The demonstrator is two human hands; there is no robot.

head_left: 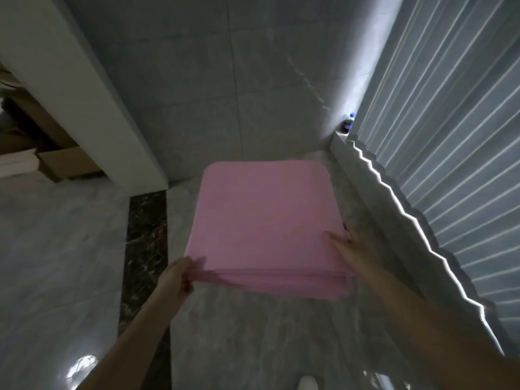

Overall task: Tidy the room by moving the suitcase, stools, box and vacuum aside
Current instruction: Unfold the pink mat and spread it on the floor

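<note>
Pink stools [264,220] stacked, legs hidden. Left hand [177,280] grips the near-left corner; right hand [344,246] clasps the right edge, fingertips hidden.

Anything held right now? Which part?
Yes: a stack of pink stools. The left hand grips its near left corner; the right hand holds the right edge near the front, thumb on top.
</note>
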